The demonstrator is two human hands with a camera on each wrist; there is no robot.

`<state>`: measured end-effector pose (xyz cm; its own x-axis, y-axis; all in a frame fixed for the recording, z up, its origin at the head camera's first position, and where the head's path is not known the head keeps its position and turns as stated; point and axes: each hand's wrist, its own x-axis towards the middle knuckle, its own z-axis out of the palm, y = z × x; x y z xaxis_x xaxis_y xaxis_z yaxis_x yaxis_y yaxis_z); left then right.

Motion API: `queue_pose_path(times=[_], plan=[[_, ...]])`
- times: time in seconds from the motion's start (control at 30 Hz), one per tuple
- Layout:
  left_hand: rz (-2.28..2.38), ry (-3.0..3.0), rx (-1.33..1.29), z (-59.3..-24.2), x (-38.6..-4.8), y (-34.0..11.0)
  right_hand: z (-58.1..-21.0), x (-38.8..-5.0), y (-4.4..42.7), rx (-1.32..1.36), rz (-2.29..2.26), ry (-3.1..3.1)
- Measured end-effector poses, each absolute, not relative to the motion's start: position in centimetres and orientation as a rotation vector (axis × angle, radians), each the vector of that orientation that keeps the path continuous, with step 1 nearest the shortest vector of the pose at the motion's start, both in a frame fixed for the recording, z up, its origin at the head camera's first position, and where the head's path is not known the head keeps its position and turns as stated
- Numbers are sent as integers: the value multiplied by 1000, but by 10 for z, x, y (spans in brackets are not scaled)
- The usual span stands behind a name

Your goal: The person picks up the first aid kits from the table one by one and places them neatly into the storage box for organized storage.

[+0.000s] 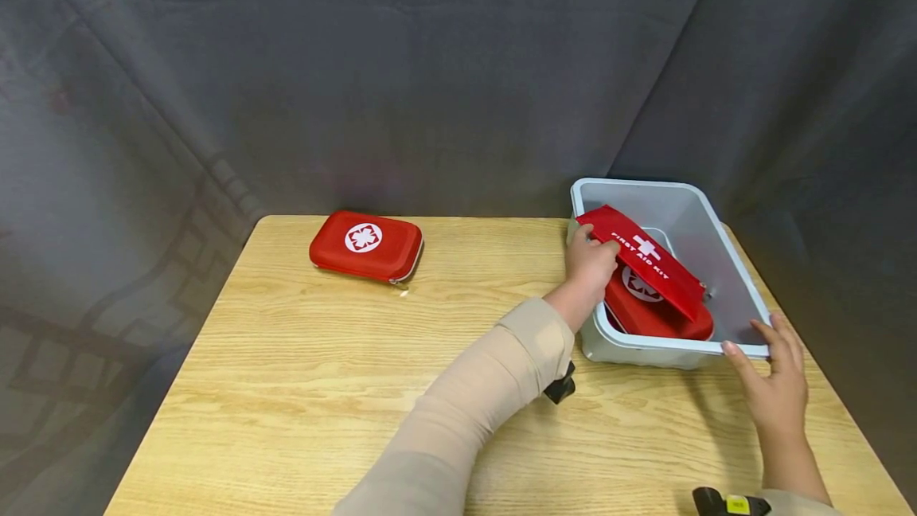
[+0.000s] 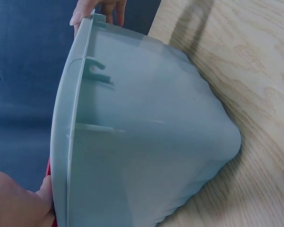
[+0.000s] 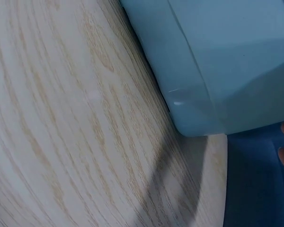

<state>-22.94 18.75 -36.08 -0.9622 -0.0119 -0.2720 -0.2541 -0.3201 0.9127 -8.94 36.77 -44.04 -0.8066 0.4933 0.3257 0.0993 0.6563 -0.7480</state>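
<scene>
A grey-blue plastic bin stands on the right of the table in the head view. My left hand reaches over its left rim and holds the near left end of a flat red first aid pouch with a white cross and lettering. This pouch slants over a red hard-shell first aid case in the bin, covering part of its white emblem. My right hand grips the bin's near right corner, thumb on the front rim. The left wrist view shows both hands at the rim.
Another red zippered first aid case lies at the back left of the wooden table. Grey curtains hang behind and beside the table. The bin stands close to the table's right edge.
</scene>
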Motion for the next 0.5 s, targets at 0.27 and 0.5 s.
queue_pose_path(times=[0.27,0.5], plan=[[2234,1830,-344,-360,-221,194,-436,-87,363,-503,1026,-2364],[2116,1922,-290,-365,-208,207,-437,-85,366,-491,1029,-2338]])
